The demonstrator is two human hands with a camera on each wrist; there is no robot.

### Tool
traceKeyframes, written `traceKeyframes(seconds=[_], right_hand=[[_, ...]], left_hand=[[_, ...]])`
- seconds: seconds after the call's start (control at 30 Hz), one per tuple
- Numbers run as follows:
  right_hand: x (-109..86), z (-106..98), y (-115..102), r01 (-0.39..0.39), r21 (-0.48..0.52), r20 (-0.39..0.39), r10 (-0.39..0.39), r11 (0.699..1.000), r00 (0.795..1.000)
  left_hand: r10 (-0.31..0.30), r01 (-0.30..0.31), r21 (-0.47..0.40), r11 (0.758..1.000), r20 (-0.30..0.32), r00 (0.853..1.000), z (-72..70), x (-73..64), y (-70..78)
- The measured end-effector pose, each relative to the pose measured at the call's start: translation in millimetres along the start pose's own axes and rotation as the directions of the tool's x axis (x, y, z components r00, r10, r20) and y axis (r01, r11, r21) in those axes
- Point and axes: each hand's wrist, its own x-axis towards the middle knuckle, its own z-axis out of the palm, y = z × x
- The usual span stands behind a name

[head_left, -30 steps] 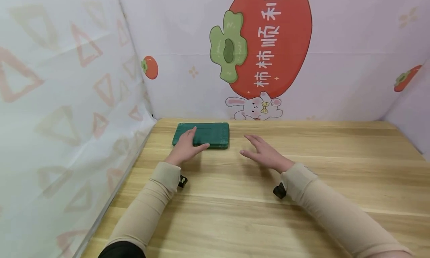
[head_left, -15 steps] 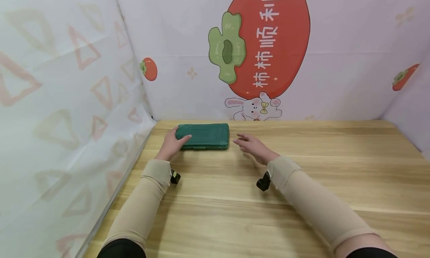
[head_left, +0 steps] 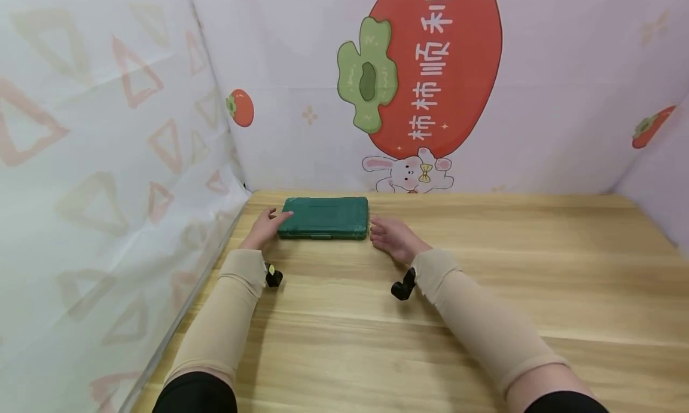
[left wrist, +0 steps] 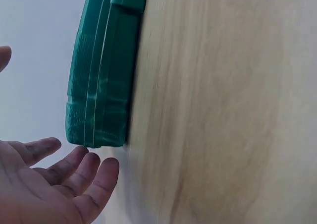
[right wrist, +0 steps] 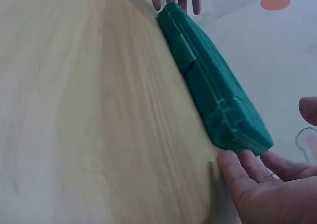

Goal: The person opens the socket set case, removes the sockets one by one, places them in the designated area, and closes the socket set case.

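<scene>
A flat green plastic case [head_left: 325,216] with a front latch lies closed near the back left of the wooden table. My left hand [head_left: 264,228] is at its left end, the thumb over the top corner in the head view. In the left wrist view the fingers [left wrist: 101,184] are loosely extended, tips right at the end of the case [left wrist: 101,85]. At the opposite end, my right hand [head_left: 395,238] has its fingertips close against the short side. The right wrist view shows its relaxed fingers [right wrist: 237,172] at the case's end [right wrist: 218,85], the thumb held apart.
The wooden table [head_left: 457,329] extends to the front and right. A white patterned sheet [head_left: 107,222] hangs along the left edge, and a printed backdrop [head_left: 296,144] stands behind the case. Each wrist carries a small black camera [head_left: 404,284].
My left hand has moved left off the top of the case to its left end. My right hand has come left, up to the right end. The case stays in place.
</scene>
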Motion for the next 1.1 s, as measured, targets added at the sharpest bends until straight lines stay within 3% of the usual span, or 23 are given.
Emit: traceKeyframes(seconds=[0.17,0.4,0.67,0.9,1.1], right_hand=[[9.1,8,7,-0.004,0.032,-0.038,0.005,0.999,0.999],[9.3,9,7,-0.009,0.036,-0.044,0.011,0.999,0.999],[5.7,8,6,-0.036,-0.006,-0.102,0.035,0.999,0.994],[1.5,-3,2,-0.053,-0.1,-0.193,0.033,0.994,0.981],[-4.6,-17,-3,-0.07,-0.161,-0.184,0.04,0.984,0.982]], left_hand=[[-0.03,0.03,-0.035,0.999,0.016,0.999,-5.5,4.4,-4.1],[-0.058,0.055,-0.092,0.994,-0.027,0.998,-4.4,8.2,-8.8],[0.006,-0.007,0.027,1.0,0.037,0.999,2.9,11.8,-9.3],[-0.06,0.076,-0.135,0.988,0.12,0.991,11.9,7.1,0.1],[-0.065,0.096,-0.181,0.979,0.172,0.983,21.4,3.6,11.6]])
